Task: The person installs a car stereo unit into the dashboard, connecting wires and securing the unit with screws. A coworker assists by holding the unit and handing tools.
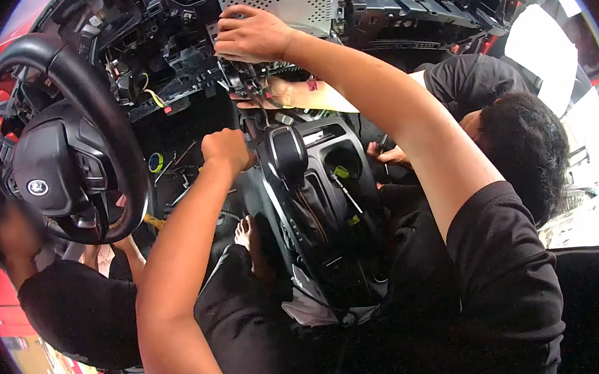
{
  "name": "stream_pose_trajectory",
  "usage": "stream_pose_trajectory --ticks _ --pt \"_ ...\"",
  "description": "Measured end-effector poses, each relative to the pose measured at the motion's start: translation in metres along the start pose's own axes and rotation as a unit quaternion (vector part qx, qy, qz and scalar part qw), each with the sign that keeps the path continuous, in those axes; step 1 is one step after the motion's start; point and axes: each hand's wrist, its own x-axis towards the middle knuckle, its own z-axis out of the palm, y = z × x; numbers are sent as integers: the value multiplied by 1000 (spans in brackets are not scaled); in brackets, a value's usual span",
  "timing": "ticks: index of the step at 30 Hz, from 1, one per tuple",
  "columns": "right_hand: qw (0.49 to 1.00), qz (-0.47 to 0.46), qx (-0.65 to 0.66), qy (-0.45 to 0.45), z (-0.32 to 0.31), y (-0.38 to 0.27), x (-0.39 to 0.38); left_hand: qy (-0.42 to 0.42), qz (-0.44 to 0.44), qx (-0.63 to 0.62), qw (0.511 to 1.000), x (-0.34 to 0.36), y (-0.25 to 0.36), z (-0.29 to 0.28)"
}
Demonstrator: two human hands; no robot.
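My right hand [249, 35] grips the left edge of the dark dashboard assembly [241, 72] beside a perforated silver metal unit [292, 5]. My left hand [225, 150] is closed just left of the centre console [290, 152]; what it holds, if anything, is hidden. Below my right hand, a co-worker's hand [274, 90] reaches into the same assembly. That person's other hand [388, 153] holds a small dark object by the console. A tool with a yellow-green part [341, 173] lies in the console.
A steering wheel [61, 61] is at left, with another co-worker [77, 310] bent beneath it. The right-hand co-worker [515, 156] leans in through the bright opening. Tools [174, 162] and a yellow-green tape roll [157, 161] lie on the dark floor. The stripped dashboard [420, 16] spans the top.
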Motion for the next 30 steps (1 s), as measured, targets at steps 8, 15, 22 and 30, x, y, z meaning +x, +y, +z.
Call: stream_pose_trajectory --ticks 8,15,22,30 --pt "1000 13 -5 6 2 0 2 -8 9 -27 1000 -4 2 -10" --pt "995 -61 78 -7 -15 9 12 -6 6 -24 1000 -4 -6 -5" --pt "998 7 46 -50 -7 -3 15 -3 16 -40 999 -5 -6 4" --pt "998 -20 25 -62 -14 -1 16 16 37 -44 998 -5 2 1"
